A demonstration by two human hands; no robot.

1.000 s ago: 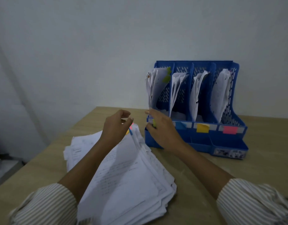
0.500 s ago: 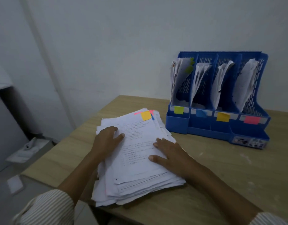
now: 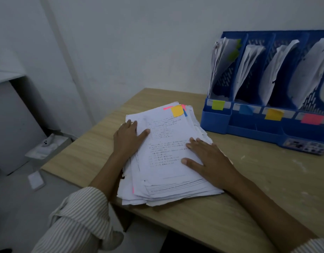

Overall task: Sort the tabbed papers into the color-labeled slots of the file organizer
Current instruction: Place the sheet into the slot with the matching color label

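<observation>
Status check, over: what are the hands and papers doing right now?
Left hand and right hand flat on paper stack, gripping nothing. Top sheet's yellow tab showing. File organizer beside the stack, nothing between them.

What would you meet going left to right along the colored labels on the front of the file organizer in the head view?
Green label → blue label → yellow label → pink label, all on the file organizer.
</observation>
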